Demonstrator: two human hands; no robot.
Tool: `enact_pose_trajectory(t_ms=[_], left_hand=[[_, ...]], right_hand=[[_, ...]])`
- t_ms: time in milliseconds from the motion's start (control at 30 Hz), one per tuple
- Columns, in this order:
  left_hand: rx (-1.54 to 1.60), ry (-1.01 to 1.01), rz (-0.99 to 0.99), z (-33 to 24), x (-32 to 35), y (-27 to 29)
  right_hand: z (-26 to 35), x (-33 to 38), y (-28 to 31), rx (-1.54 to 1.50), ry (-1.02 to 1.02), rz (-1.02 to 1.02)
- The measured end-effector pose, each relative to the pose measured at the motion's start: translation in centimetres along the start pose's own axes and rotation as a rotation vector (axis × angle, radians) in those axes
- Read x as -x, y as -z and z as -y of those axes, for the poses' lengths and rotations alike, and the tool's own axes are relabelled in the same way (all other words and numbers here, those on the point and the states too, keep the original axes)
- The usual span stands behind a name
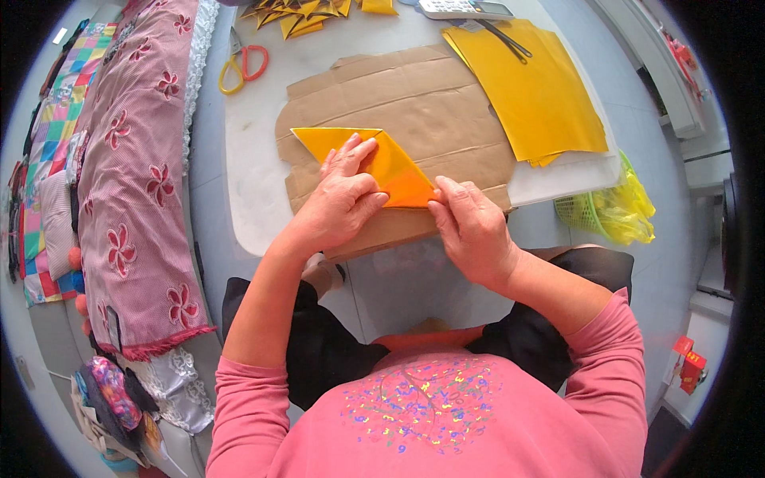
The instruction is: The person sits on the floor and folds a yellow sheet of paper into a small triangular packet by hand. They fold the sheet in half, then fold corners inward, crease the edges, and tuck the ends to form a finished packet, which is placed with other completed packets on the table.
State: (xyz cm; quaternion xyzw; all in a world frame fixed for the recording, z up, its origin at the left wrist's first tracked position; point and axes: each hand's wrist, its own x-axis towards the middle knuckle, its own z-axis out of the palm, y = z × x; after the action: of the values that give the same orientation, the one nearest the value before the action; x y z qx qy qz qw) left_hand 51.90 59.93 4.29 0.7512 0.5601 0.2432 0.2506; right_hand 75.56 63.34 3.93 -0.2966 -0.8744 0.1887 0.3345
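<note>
The folded gold paper sheet [406,177] lies near the middle of the cardboard mat [430,99], its outline a slanted parallelogram with a pointed far-left corner. The left hand [344,185] is loosely spread and bent over it, fingertips and thumb pressing it down rather than gripping. The right hand [476,227] pinches the near-right corner between thumb and forefinger.

To crease this well, the left fingers should hold the layers flat and square while the right thumb lines up the tip before running firmly along the edge; a slip would likely leave a blunt point. The paper looks thin, smooth and shiny, so it should take a sharp line but also show stray dents.

The matte brown cardboard, ridged by fold lines and ragged-edged, rests on a smooth white surface [249,191]. At far right lies a pile of flat gold sheets [535,99]; at far left, metal-bladed scissors [244,62] with red and yellow loop handles. Beyond are angular folded gold pieces [296,14].
</note>
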Motion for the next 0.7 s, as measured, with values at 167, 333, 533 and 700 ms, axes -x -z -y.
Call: enact_pose_trajectory(t_ms=[167,333,533,700], left_hand=[[-0.025,0.024,-0.014,-0.4,-0.1,-0.1],[-0.061,0.034,-0.002,-0.6,-0.4,-0.1],[-0.075,0.007,-0.033,-0.8,-0.4,-0.1],[-0.086,0.012,-0.04,-1.2,-0.6,0.0]], right_hand=[[0.6,0.4,-0.5,0.211,0.26,0.035],[2.1,1.7,-1.7,0.281,0.328,0.268],[2.4,2.4,-3.1,0.337,0.298,0.283],[2.4,2.7,-3.5,0.34,0.287,0.28]])
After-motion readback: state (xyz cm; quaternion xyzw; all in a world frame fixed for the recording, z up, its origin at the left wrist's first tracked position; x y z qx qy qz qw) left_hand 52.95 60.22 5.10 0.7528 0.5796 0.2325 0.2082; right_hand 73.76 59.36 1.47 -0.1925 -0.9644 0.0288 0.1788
